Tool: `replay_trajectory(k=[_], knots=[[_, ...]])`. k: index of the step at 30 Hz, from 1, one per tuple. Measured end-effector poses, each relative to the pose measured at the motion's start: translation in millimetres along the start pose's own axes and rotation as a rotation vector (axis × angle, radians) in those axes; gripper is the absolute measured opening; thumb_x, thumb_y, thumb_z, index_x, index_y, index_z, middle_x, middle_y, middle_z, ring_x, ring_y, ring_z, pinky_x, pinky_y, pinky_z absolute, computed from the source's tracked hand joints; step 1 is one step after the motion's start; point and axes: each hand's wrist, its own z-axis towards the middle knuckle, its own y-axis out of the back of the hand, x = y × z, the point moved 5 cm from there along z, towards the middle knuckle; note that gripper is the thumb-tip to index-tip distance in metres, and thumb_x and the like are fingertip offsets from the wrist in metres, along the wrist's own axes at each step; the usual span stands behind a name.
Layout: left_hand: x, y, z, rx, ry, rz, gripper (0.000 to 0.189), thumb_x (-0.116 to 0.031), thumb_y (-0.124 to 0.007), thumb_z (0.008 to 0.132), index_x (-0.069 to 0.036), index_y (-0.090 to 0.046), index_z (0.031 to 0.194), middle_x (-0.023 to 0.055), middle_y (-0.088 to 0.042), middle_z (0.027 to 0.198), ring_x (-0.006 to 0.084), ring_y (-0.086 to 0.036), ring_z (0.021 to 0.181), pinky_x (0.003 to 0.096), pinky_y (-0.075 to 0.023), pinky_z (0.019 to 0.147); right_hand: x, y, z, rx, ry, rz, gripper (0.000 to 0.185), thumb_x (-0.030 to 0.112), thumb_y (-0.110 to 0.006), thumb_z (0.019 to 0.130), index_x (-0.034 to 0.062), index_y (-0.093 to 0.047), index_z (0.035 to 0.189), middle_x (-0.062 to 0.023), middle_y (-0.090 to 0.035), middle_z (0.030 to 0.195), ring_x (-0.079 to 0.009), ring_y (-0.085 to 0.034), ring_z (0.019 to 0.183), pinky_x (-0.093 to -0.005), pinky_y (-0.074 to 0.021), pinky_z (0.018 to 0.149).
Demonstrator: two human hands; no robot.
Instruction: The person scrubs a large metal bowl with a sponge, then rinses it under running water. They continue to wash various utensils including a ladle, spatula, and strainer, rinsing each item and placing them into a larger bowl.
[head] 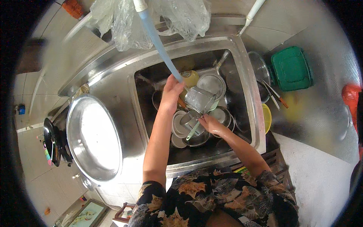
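My left hand (171, 92) grips the lower end of a light-blue hose (160, 46) over the sink basin (195, 157). Below the hose end, a tilted metal cup (200, 100) is held at its lower edge by my right hand (211, 124); the fingertips are partly hidden. A pale-green utensil handle (193, 131) slants beside that hand. Beneath both hands lie a white bowl (178, 124), metal bowls (219, 116) and a wide metal pan (198, 140). Behind the cup rests a round metal dish (212, 85), next to a yellow container (190, 78).
A large steel basin (95, 139) stands on the left drainboard. Clear plastic bags (127, 25) hang over the far edge. On the right counter are a green plastic container (292, 69), several long utensils (272, 95) and a yellow bowl (266, 118) by the sink rim.
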Motion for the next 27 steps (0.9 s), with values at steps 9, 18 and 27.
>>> replay_trajectory(k=[9, 18, 27], knots=[[25, -29, 30, -0.013, 0.008, -0.004, 0.013, -0.016, -0.056, 0.093, -0.006, -0.052, 0.101, 0.0104, -0.064, 0.096, 0.0196, -0.063, 0.083, 0.0322, -0.0512, 0.076, 16, 29, -5, 0.009, -0.045, 0.106, 0.035, 0.029, -0.048, 0.095, -0.0038, -0.054, 0.083, -0.0158, -0.059, 0.068, -0.0303, -0.058, 0.059, -0.0412, -0.0434, 0.054], [17, -17, 12, -0.036, 0.04, 0.176, 0.015, -0.014, -0.053, 0.093, -0.003, -0.05, 0.103, 0.0099, -0.065, 0.092, 0.0191, -0.063, 0.076, 0.0327, -0.0496, 0.07, 26, 34, -8, 0.241, -0.488, 1.125, 0.035, 0.038, -0.049, 0.096, 0.0044, -0.056, 0.097, -0.0001, -0.045, 0.061, -0.0102, -0.045, 0.047, -0.0279, -0.0337, 0.039], [16, -8, 18, 0.081, 0.054, 0.207, 0.018, -0.015, -0.055, 0.092, -0.001, -0.05, 0.102, 0.0101, -0.065, 0.089, 0.0196, -0.065, 0.077, 0.0311, -0.0514, 0.069, 41, 50, -10, 0.064, -0.32, 0.626, 0.03, 0.033, -0.06, 0.091, 0.0028, -0.058, 0.094, -0.001, -0.051, 0.063, -0.0111, -0.048, 0.044, -0.0274, -0.0385, 0.041]])
